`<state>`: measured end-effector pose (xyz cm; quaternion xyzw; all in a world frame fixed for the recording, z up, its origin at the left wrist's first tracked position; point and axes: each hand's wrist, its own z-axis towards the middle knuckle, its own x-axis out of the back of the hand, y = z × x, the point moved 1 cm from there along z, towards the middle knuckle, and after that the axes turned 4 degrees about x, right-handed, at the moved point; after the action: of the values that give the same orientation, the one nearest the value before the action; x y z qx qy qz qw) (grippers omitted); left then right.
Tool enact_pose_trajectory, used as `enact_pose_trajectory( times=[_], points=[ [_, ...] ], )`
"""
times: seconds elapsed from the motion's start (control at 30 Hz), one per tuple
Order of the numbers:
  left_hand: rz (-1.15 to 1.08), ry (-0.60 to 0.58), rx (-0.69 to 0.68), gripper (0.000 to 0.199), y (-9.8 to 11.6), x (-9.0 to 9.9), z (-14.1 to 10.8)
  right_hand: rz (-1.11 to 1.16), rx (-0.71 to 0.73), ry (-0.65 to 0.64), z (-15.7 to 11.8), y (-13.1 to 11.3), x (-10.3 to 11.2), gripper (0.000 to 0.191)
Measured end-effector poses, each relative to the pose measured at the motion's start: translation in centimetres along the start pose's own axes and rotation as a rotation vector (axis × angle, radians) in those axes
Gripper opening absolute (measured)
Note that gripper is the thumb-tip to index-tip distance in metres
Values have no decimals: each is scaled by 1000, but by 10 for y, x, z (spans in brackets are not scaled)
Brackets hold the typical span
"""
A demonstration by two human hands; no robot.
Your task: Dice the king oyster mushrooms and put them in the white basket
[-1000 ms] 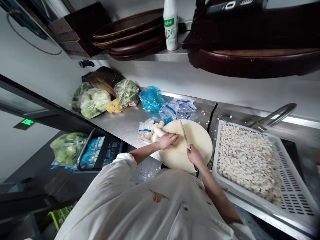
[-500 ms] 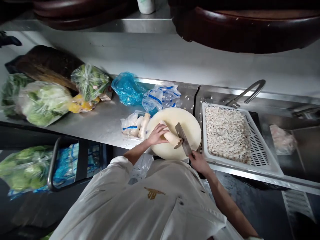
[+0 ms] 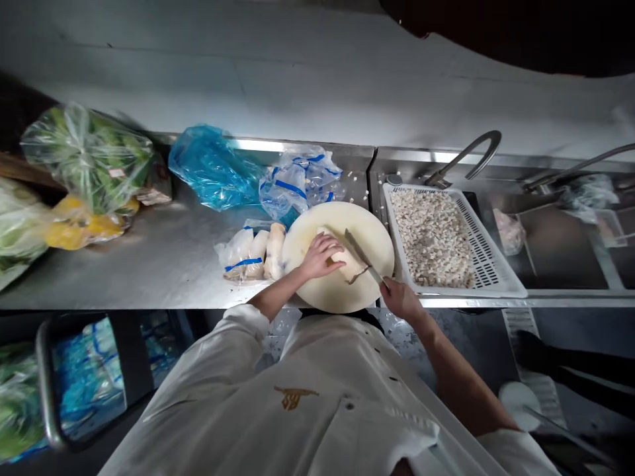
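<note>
A thick pale king oyster mushroom (image 3: 351, 264) lies on the round cream cutting board (image 3: 337, 299). The fingers of my left hand (image 3: 321, 256) curve over its upper part and press it down. My right hand (image 3: 401, 299) is closed round the handle of a cleaver (image 3: 361, 251), whose blade is seen nearly edge-on at the mushroom's right side. A thin brownish strip (image 3: 358, 275) shows at the mushroom's lower end, by the blade. Left of the board, more whole mushrooms (image 3: 275, 251) lie beside and inside a clear, blue-striped plastic bag (image 3: 243, 256).
A white perforated basket (image 3: 496, 281) of diced pale pieces (image 3: 431, 238) stands right of the board, near a faucet (image 3: 466, 158). Behind lie a blue bag (image 3: 213, 168) and a crumpled clear bag (image 3: 300, 182). Bagged greens (image 3: 89, 158) are at left. A person's dark-clothed legs (image 3: 585, 370) show at right.
The cleaver has turned from showing its broad face to nearly edge-on, against the mushroom's end. My left hand stays on the mushroom. The whole view has shifted, bringing more of the right side in.
</note>
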<state>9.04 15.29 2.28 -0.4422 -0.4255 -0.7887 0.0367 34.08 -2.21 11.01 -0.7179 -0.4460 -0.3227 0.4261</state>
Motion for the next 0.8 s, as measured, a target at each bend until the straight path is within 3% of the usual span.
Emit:
enact_pose_trajectory(
  times=[0.1, 0.23, 0.37, 0.47, 0.6, 0.8],
  points=[
    [6, 13, -62, 40, -11, 11, -17, 22, 91, -65, 3, -17, -8, 24],
    [115, 117, -103, 33, -14, 20, -31, 58, 174, -74, 7, -24, -11, 26],
    [240, 164, -143, 29, -10, 20, -26, 22, 99, -13, 4, -28, 4, 37],
    [268, 105, -158, 31, -12, 20, -14, -36, 25, 24, -9, -43, 20, 39],
    [245, 25, -146, 35, -20, 17, -5, -26, 61, -9, -28, -73, 39, 44],
    [175, 101, -97, 44, -39, 2, -18, -53, 57, -16, -38, -109, 36, 50]
  ],
)
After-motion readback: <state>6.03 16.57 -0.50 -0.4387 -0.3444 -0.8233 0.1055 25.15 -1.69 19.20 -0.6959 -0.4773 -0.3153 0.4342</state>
